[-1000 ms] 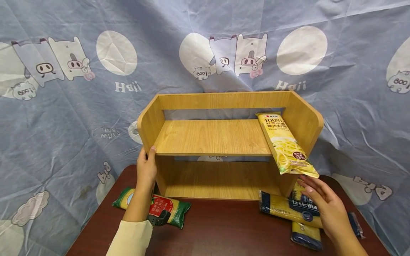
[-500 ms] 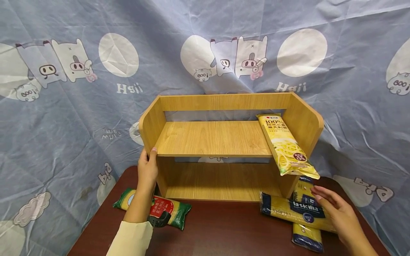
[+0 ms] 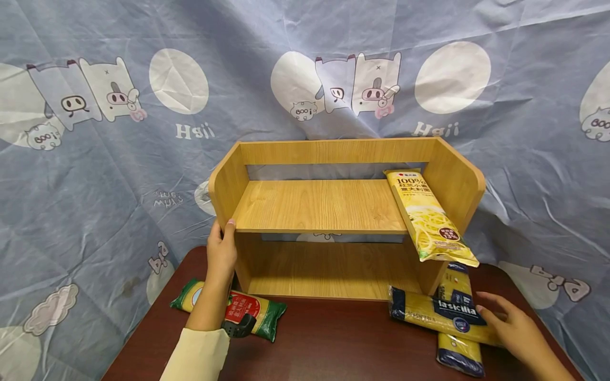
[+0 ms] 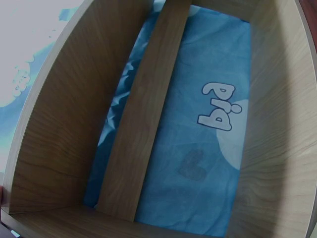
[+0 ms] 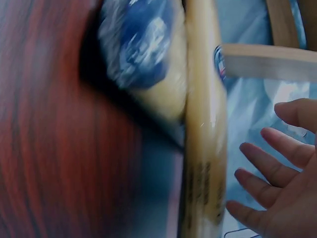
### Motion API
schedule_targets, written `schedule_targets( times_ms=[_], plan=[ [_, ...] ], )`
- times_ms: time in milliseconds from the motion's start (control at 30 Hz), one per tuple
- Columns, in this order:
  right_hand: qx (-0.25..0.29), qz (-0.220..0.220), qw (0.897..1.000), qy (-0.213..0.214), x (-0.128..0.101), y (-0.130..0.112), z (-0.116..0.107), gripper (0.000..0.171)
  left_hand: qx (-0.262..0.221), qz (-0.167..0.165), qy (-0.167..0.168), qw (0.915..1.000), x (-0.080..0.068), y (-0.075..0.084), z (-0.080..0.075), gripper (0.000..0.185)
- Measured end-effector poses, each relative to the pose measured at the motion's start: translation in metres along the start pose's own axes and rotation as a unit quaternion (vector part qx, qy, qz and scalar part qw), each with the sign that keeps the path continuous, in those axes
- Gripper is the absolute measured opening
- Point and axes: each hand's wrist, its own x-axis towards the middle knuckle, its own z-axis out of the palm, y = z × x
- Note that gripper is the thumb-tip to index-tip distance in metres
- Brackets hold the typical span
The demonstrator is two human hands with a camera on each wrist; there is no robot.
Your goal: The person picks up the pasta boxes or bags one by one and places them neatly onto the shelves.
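Note:
My left hand [image 3: 222, 256] grips the left side panel of a two-tier wooden shelf [image 3: 314, 206], thumb at the front edge of the upper board. In the left wrist view the inside of the shelf [image 4: 143, 109] fills the frame. Down at the right, my right hand [image 3: 519, 330] hovers beside the right end of a "la sicilia" spaghetti pack [image 3: 424, 312]. This pack lies across a second spaghetti pack [image 3: 459, 352]. In the right wrist view the fingers [image 5: 270, 166] are spread and hold nothing. A yellow pasta pack [image 3: 429, 217] lies on the upper tier, its front end overhanging.
A green, yellow and red pasta pack [image 3: 257, 312] lies on the dark red table [image 3: 333, 344] at the left, partly behind my left forearm. A patterned blue cloth [image 3: 286, 32] hangs behind the shelf.
My right hand has moved down and to the right, from just below the yellow pack's overhanging end to beside the spaghetti packs. The left hand keeps its grip on the shelf.

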Motion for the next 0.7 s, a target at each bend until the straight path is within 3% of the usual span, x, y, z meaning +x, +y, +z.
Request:
schedule_targets(
  times_ms=[133, 433, 700],
  plan=[
    [-0.03, 0.013, 0.999, -0.025, 0.005, 0.009, 0.0, 0.079, -0.002, -0.002, -0.002, 1.0, 0.0, 0.001, 0.0, 0.045],
    [-0.098, -0.042, 0.994, 0.001, 0.01, 0.032, 0.002, 0.07, -0.012, -0.031, -0.017, 0.9993, -0.002, 0.01, -0.002, 0.045],
    [-0.104, -0.043, 0.993, -0.039, 0.006, 0.039, 0.004, 0.068, -0.007, -0.011, -0.008, 0.9999, 0.001, 0.0, -0.001, 0.045]
  ],
)
